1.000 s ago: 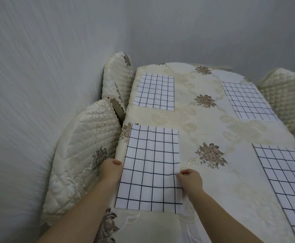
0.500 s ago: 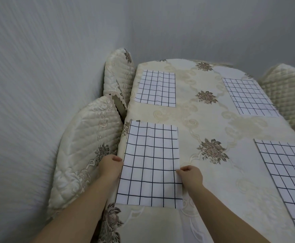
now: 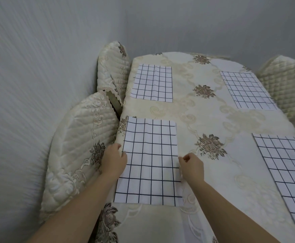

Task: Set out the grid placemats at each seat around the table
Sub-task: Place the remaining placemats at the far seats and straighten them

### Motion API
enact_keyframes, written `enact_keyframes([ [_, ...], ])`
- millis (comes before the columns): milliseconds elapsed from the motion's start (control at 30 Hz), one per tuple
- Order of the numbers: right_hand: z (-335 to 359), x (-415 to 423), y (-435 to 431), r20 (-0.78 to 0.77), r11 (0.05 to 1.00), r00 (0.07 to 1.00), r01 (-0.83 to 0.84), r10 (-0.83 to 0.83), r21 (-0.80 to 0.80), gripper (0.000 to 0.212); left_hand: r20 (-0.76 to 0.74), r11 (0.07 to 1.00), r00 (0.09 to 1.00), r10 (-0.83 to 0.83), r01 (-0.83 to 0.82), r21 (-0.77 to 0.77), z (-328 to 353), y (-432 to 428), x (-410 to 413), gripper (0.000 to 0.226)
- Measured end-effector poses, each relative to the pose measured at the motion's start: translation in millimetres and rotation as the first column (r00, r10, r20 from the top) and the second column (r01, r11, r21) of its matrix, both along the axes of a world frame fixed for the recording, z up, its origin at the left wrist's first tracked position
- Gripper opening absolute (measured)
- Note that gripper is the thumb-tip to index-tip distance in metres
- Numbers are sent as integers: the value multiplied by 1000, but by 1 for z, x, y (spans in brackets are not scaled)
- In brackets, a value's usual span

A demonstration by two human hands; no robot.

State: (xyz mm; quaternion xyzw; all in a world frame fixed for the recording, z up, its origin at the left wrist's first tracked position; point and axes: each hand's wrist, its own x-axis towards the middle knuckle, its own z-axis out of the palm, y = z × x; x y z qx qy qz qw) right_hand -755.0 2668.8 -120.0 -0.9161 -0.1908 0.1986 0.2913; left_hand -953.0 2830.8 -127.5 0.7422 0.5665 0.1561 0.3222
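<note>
Currently, through the head camera, I see the nearest grid placemat (image 3: 150,162) lying flat at lower centre of the frame, along the left side of the cloth-covered worktop (image 3: 204,120). The left hand (image 3: 114,160) pinches that mat's left edge, thumb on top. The right hand (image 3: 192,166) sits at the mat's right edge with fingers curled; I cannot tell whether it holds the fabric. A second placemat (image 3: 152,83) lies at upper centre, a third placemat (image 3: 246,90) at upper right, and a fourth placemat (image 3: 287,172) at the right edge. A quilted chair (image 3: 76,146) stands beside the worktop at the left.
</note>
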Motion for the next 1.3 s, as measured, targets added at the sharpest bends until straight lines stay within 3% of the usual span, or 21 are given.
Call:
enact_keyframes([
  [133,0,-5,35,147,981,971,-195,189,26,20,-18,975,982,-188,189,120,4,5,25,36],
  [300,-7,-16,89,321,879,833,-477,451,3,33,-158,857,911,-382,413,309,-8,23,65,36],
  [433,-20,-14,121,348,795,722,-590,598,-143,46,-417,798,792,-446,562,216,-24,32,89,57],
  [600,-47,-14,135,307,732,664,-614,682,-296,63,-424,791,790,-442,567,231,-49,32,98,61],
  [767,-56,-12,130,359,719,624,-610,694,-333,57,-376,798,816,-439,547,254,-56,32,91,54],
  [967,-59,-1,120,354,784,700,-530,620,-325,58,-444,843,822,-357,488,225,-55,29,94,55],
  [1133,-59,9,111,315,759,702,-505,639,-412,64,-484,873,805,-342,463,152,-51,28,94,61],
  [1233,-51,13,106,286,766,735,-471,615,-437,64,-433,877,799,-417,478,38,-41,37,97,61],
  [1300,-44,11,95,297,793,759,-441,580,-420,62,-363,896,848,-386,439,72,-34,39,87,61],
])
